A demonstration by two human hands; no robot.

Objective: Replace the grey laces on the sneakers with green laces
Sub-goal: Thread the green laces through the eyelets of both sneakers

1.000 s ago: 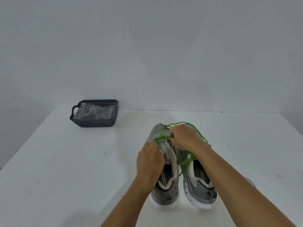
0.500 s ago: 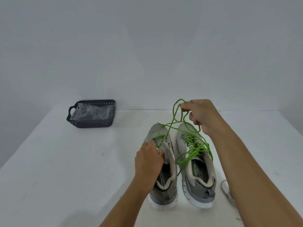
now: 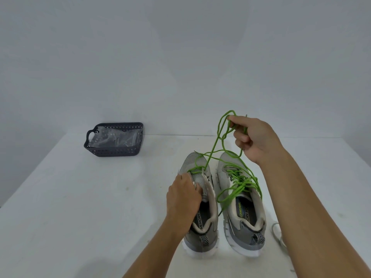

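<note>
While pinched between thumb and fingertips of right hand [image 3: 254,137], thin bright-green cord lace [image 3: 213,146] raised above table, running taut down to lower eyelets of left grey mesh sneaker with white sole [image 3: 200,223]. Slack loops of same green lace draped below right fingers, over tongue and opening of right grey mesh sneaker [image 3: 241,209], already laced green. Right fingers curled shut round lace, well above both shoes. Left hand [image 3: 183,199] clamped on left sneaker's eyelet flap and collar, fingers pressing tongue area, just beside lowest green crossing. Both sneakers side by side, toes away from wearer, on white tabletop [image 3: 80,197]. Pale grey removed lace [image 3: 280,240] lying loose on table under right forearm, partly hidden. Dark blue perforated plastic basket [image 3: 114,151] holding crumpled clear plastic bag [image 3: 116,138], well apart, far beyond left fingers.
</note>
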